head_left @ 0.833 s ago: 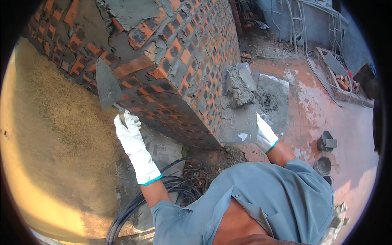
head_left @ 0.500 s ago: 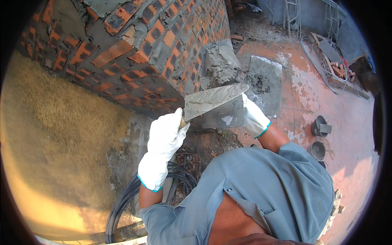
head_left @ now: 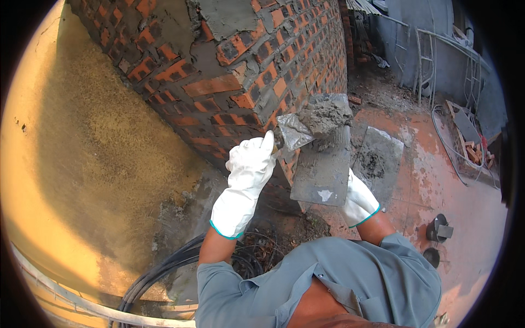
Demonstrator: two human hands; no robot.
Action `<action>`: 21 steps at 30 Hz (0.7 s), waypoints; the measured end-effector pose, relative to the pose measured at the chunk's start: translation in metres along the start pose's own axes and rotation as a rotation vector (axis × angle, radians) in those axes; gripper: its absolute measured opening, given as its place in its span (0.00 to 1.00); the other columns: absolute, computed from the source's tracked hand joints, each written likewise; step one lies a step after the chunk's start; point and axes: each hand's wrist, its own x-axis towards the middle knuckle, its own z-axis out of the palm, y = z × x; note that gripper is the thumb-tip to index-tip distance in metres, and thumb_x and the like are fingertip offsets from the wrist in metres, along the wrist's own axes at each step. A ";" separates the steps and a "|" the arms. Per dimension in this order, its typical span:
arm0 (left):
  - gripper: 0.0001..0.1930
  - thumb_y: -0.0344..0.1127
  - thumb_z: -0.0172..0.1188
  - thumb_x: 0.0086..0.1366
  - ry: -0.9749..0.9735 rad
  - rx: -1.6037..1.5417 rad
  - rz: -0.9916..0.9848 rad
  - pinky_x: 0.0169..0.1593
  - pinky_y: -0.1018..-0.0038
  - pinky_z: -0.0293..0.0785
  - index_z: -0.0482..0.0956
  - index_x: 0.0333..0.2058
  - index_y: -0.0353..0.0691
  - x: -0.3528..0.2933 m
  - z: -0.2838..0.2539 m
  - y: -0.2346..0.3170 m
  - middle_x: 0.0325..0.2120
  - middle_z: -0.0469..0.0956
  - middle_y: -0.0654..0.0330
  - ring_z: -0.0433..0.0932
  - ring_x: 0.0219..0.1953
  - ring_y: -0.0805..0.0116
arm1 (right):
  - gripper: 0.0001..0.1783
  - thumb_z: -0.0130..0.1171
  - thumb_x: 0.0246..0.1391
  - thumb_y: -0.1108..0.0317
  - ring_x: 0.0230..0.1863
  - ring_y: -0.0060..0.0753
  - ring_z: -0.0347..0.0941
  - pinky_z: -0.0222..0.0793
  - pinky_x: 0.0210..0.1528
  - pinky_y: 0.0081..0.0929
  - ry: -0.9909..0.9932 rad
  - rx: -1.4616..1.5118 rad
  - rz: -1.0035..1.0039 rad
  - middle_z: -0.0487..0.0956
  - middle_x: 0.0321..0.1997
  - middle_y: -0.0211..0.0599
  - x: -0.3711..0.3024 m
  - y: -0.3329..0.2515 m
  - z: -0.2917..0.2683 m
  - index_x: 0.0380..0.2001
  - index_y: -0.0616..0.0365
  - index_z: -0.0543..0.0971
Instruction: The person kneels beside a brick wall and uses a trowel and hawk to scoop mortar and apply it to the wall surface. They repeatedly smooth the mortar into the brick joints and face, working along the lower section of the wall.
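Note:
My left hand [head_left: 249, 167], in a white glove, is closed round the handle of a pointed trowel [head_left: 294, 132]. The trowel's far end lies against a lump of wet grey mortar [head_left: 328, 115] at the top of a flat grey mortar board [head_left: 321, 174]. My right hand [head_left: 358, 201], gloved too, grips that board by its right side; most of its fingers are hidden behind the board. Just beyond both hands rises the corner of a brick wall [head_left: 224, 98], its red bricks roughly smeared with mortar.
A mortar-stained sheet [head_left: 383, 153] lies on the reddish floor to the right. Two dark buckets [head_left: 436, 228] stand farther right. Black cables [head_left: 180, 262] coil below my left arm, beside a yellow wall [head_left: 98, 180]. Ladders [head_left: 424, 71] lean at the far right.
The trowel has swung from across the board to the mortar at its far end. The board is now tilted more upright into view, and the whole view has shifted.

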 end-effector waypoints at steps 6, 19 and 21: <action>0.29 0.25 0.78 0.57 0.379 -0.227 -0.010 0.43 0.63 0.81 0.82 0.58 0.39 0.044 -0.059 -0.045 0.34 0.82 0.57 0.83 0.37 0.54 | 0.25 0.56 0.77 0.52 0.62 0.30 0.76 0.76 0.62 0.34 -0.037 -0.028 0.052 0.80 0.63 0.34 0.016 0.012 -0.008 0.68 0.55 0.75; 0.33 0.60 0.42 0.85 0.445 -0.919 -0.335 0.33 0.72 0.79 0.78 0.57 0.30 0.151 -0.185 -0.138 0.27 0.82 0.61 0.79 0.26 0.72 | 0.25 0.58 0.76 0.51 0.59 0.30 0.78 0.77 0.60 0.34 -0.037 -0.045 0.037 0.82 0.61 0.34 0.062 0.044 -0.039 0.65 0.55 0.77; 0.36 0.63 0.41 0.83 0.288 -1.079 -0.440 0.32 0.71 0.79 0.79 0.55 0.31 0.174 -0.185 -0.165 0.27 0.82 0.61 0.81 0.26 0.70 | 0.25 0.58 0.76 0.51 0.59 0.30 0.78 0.77 0.60 0.35 -0.036 -0.043 0.032 0.82 0.61 0.34 0.072 0.049 -0.042 0.65 0.55 0.77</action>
